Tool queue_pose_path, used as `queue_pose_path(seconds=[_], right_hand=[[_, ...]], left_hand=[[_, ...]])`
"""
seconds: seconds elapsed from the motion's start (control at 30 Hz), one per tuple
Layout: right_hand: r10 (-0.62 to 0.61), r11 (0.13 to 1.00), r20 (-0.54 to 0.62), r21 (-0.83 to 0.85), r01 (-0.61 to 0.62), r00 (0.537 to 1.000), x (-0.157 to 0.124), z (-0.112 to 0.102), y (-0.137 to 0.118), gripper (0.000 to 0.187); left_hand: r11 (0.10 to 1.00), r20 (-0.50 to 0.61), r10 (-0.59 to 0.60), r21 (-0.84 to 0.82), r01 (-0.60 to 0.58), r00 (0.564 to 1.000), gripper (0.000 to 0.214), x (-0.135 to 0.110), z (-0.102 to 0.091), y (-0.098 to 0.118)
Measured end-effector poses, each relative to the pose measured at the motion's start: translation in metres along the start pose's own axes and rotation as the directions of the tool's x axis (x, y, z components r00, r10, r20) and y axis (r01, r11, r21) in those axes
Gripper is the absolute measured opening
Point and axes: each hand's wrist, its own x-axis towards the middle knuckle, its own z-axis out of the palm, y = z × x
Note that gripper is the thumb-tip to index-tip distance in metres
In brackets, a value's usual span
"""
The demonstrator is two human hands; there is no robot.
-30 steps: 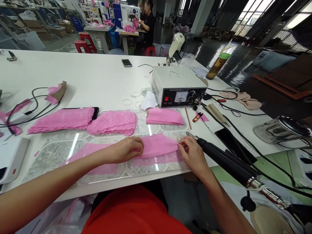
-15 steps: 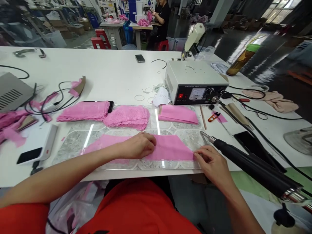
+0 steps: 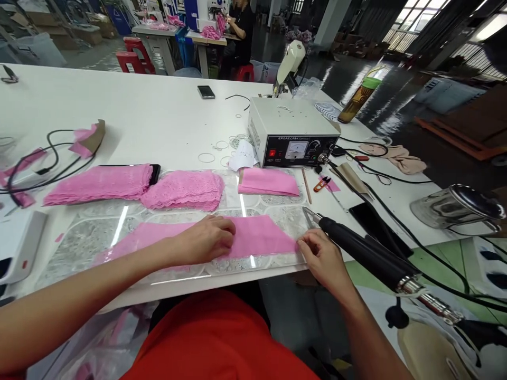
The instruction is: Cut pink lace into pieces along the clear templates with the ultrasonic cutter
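Note:
A flat piece of pink fabric [image 3: 263, 237] lies across a clear patterned mat [image 3: 83, 237] at the table's front edge. My left hand [image 3: 212, 237] rests on the middle of it, fingers curled and pressed down on the cloth. At its pointed right corner, my right hand [image 3: 322, 258] pinches the fabric between thumb and fingertips. Just right of that hand, a black-handled tool with a metal tip [image 3: 360, 253] lies with its tip toward the mat. Behind the piece sit a pink lace stack [image 3: 184, 190], a longer pink stack [image 3: 103, 184] and a folded pink stack [image 3: 269, 182].
A grey control box [image 3: 295, 150] with a dial stands behind the stacks, its cables running right. Orange thread snips [image 3: 322, 183], a black phone [image 3: 380, 229] and a metal-lidded jar [image 3: 455, 208] lie to the right. Farther back, a person [image 3: 240, 39] sits at a machine.
The view has turned to the right, so everything appears shifted left and more of the jar shows. Both hands keep nearly the same places on the fabric.

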Motion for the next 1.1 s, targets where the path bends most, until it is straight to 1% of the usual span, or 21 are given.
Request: queue_pose_path(seconds=[0.1, 0.3, 0.47, 0.6, 0.73, 0.83, 0.93, 1.0, 1.1], right_hand=[[-0.001, 1.0, -0.004, -0.007, 0.001, 1.0, -0.002, -0.002, 0.002, 0.02], [0.057, 0.997, 0.01, -0.052, -0.057, 0.998, -0.005, -0.003, 0.002, 0.028], [0.061, 0.996, 0.014, -0.063, -0.06, 0.998, -0.005, 0.001, -0.001, 0.025], [0.023, 0.999, -0.023, -0.024, -0.024, 0.999, -0.002, 0.005, -0.002, 0.021], [0.025, 0.999, -0.07, 0.022, -0.023, 0.997, -0.002, 0.006, -0.003, 0.017], [0.017, 0.999, -0.08, 0.051, -0.013, 0.997, -0.003, 0.005, -0.007, 0.017], [0.008, 0.997, -0.086, 0.083, -0.001, 0.996, -0.003, 0.005, -0.013, 0.018], [0.003, 0.994, -0.083, 0.109, 0.006, 0.997, -0.003, 0.004, -0.019, 0.018], [0.035, 0.983, -0.017, 0.181, -0.031, 0.999, 0.0, 0.006, -0.029, 0.021]], left_hand=[[1.0, 0.004, -0.004, 0.016, 0.004, 1.0, 0.01, 0.0, 0.0, 0.001], [0.998, 0.017, -0.04, 0.052, 0.039, 0.999, 0.01, 0.001, -0.002, 0.005], [0.997, 0.023, -0.054, 0.053, 0.053, 0.998, 0.012, 0.001, -0.003, 0.006], [0.998, 0.012, -0.043, 0.047, 0.042, 0.999, 0.01, 0.0, -0.002, 0.006], [0.998, 0.009, -0.044, 0.041, 0.043, 0.999, 0.009, -0.001, -0.001, 0.005], [1.0, 0.001, -0.016, 0.025, 0.016, 1.0, 0.01, -0.001, -0.001, 0.003], [1.0, -0.005, 0.005, -0.003, -0.005, 1.0, 0.017, 0.004, -0.003, 0.005], [0.999, -0.019, -0.03, -0.038, 0.029, 0.999, 0.019, 0.012, -0.005, 0.012], [0.982, -0.044, -0.112, -0.16, 0.104, 0.993, 0.016, 0.03, -0.002, 0.027]])
